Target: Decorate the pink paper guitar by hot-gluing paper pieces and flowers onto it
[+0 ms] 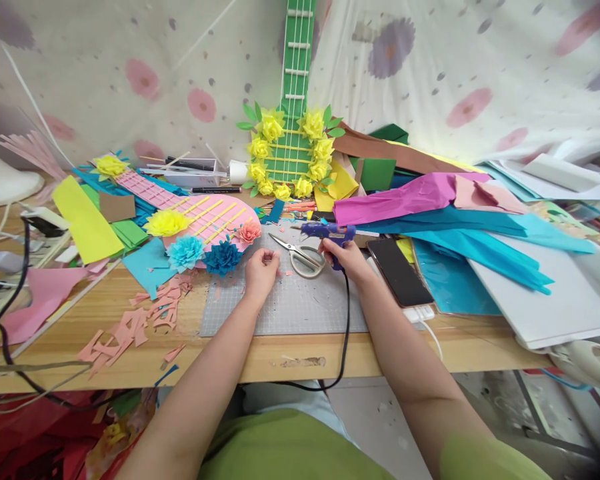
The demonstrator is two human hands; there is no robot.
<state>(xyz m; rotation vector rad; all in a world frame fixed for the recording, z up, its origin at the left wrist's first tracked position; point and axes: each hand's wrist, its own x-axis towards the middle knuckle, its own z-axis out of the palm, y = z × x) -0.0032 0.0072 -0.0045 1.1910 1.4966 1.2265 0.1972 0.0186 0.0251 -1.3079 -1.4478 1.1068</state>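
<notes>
My right hand [344, 255] is wrapped round the handle of a blue glue gun [329, 232], its nozzle pointing left. A black cord runs from the gun down over the table edge. My left hand [263, 268] is closed in a pinch over the grey cutting mat [300, 313]; what it holds, if anything, is too small to make out. Between my hands lie scissors [305, 261] with pale handles. Left of them rests a pink paper guitar [220, 217] with yellow strips for strings, a yellow flower [167, 223], a light blue flower [186, 253], a dark blue flower [223, 259] and a coral flower [250, 231].
A green guitar [295, 100] ringed with yellow roses stands at the back. Pink paper scraps [130, 327] litter the left side. To the right are a phone [400, 273], folded crepe paper [395, 200] and white sheets [550, 287]. Cables [10, 333] trail at far left.
</notes>
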